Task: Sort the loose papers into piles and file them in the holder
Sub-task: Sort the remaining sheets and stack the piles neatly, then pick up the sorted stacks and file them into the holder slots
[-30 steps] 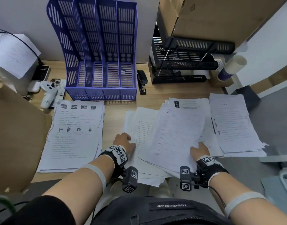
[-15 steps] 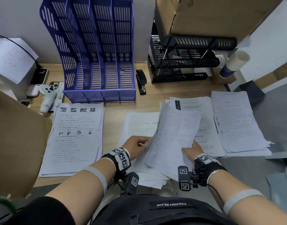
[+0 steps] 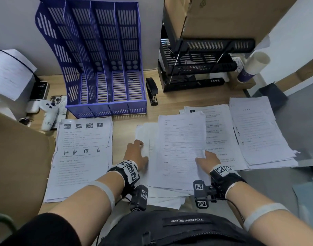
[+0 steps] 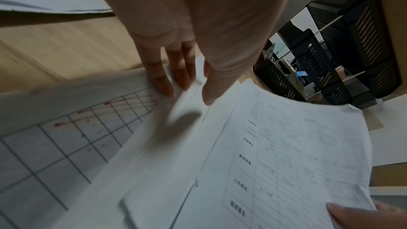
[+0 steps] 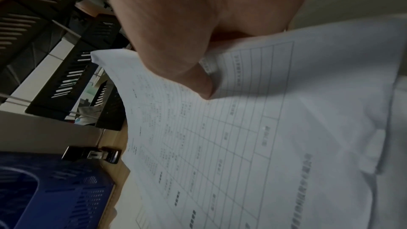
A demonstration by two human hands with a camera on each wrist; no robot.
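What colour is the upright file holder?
Blue, with slotted walls; the head view shows it best.

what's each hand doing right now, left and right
Left hand: pinching the left edge of a sheet in the middle pile.
Right hand: gripping the lifted sheaf of papers, thumb on top.

We are looking at a wooden desk (image 3: 127,119) bearing a blue file holder (image 3: 106,71), a black stapler (image 3: 152,90), black stacked trays (image 3: 198,68), a white game controller (image 3: 48,112), and paper piles: left (image 3: 81,157), middle (image 3: 178,153), right (image 3: 258,132).
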